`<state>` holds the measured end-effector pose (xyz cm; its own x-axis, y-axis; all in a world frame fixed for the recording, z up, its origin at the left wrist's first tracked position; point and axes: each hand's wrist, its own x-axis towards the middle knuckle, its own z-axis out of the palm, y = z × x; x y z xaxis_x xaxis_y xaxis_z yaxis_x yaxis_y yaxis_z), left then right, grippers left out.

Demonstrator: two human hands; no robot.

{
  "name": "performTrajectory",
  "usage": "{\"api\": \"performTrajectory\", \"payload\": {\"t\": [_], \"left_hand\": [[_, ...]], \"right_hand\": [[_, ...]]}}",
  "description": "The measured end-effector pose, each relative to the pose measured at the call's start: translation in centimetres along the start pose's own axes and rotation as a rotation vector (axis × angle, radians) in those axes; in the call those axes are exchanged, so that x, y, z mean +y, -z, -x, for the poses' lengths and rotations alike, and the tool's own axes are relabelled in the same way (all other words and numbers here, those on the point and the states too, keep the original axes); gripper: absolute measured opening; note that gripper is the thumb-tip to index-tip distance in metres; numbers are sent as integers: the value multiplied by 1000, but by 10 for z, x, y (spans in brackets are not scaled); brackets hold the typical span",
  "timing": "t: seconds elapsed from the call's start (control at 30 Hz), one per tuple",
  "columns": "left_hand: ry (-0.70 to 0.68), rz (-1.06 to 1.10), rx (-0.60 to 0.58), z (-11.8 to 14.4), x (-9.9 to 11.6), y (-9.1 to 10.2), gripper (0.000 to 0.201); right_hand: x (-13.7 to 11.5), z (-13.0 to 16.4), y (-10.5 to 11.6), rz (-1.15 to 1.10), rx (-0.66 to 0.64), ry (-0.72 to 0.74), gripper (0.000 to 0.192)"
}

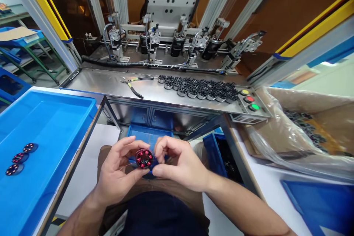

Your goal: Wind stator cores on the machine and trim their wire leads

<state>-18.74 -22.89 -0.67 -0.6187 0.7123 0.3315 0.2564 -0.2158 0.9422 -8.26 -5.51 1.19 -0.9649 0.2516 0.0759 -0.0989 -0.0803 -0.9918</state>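
The wound ring (144, 158) is pinched between the left hand (117, 171) and right hand (179, 167), both grips clamped on its rim over the lap. It could be dropped if either grip slackens, or its fine windings bent.

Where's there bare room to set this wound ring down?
Most of the blue tray is bare, right of the three wound rings near its left edge. The steel shelf is free left of the pliers; right of them, unwound rings crowd it up to the buttons.
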Motion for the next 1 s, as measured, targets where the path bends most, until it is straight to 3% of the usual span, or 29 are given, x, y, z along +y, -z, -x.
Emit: {"api": "performTrajectory", "payload": {"t": [0.13,0.33,0.47,0.57,0.67,0.77,0.9,1.0], "left_hand": [[43,76,-29,0,-1,0,70],[283,355,-90,-4,-10,3,40],[350,494,-112,-7,-15,-4,53],[293,440,-42,-5,-15,-12,54],[137,145,61,0,-14,-17,42],[-12,-111,81,7,-13,-17,55],[-136,-226,85,11,-13,-16,59],[-147,-207,107,9,-14,-17,54]], "right_hand": [[6,3,-14,-54,74,8,33],[24,13,-18,-118,175,95,23],[30,19,-22,-70,222,173,18],[33,22,-23,-25,223,193,18],[35,23,-23,-17,197,209,14],[35,21,-22,-19,161,223,18],[34,18,-25,-105,145,166,18],[36,18,-32,-215,198,111,21]]}}
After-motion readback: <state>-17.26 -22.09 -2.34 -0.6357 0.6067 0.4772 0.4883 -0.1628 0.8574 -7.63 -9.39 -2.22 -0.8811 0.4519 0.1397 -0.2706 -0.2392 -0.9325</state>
